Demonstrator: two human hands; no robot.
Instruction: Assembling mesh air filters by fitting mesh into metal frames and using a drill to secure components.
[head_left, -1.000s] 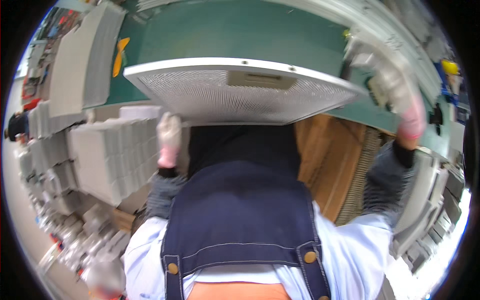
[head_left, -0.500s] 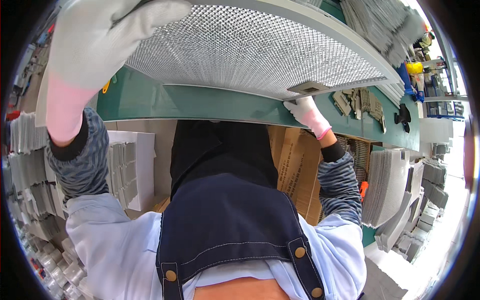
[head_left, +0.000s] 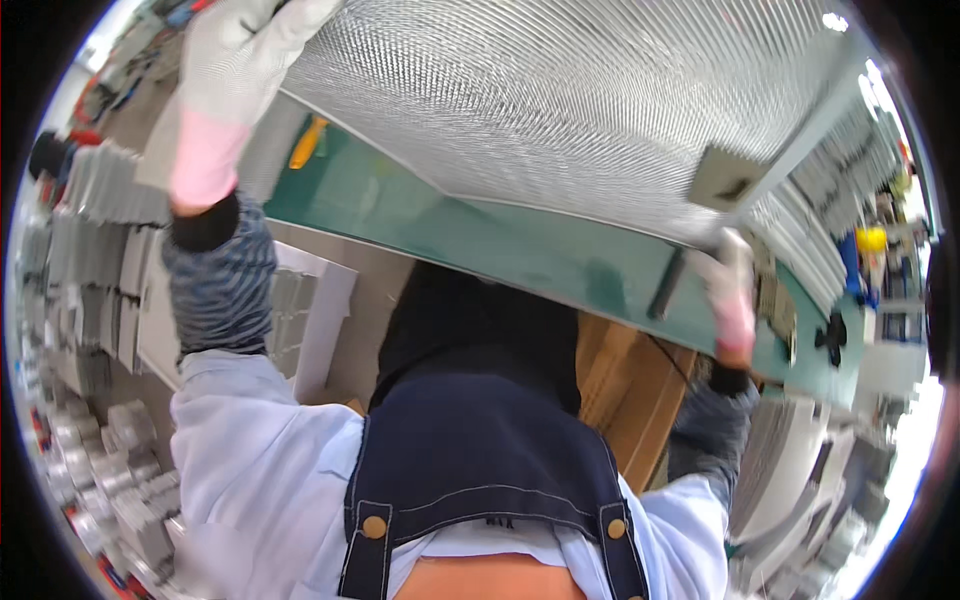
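The left hand point(head_left: 232, 65) grasps the mesh panel point(head_left: 560, 110) by its left edge, tilted above the green table point(head_left: 480, 238); the blurred right hand point(head_left: 730, 285) is near its right corner, grip unclear

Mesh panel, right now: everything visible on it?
The framed mesh panel looks metallic and silvery, finely ridged, with a pale frame and an olive plate bearing a dark slot near its right corner. It is tilted over the green table, cut off by the picture's top. The left hand holds its left side; the blurred right hand is at its lower right corner, contact unclear.
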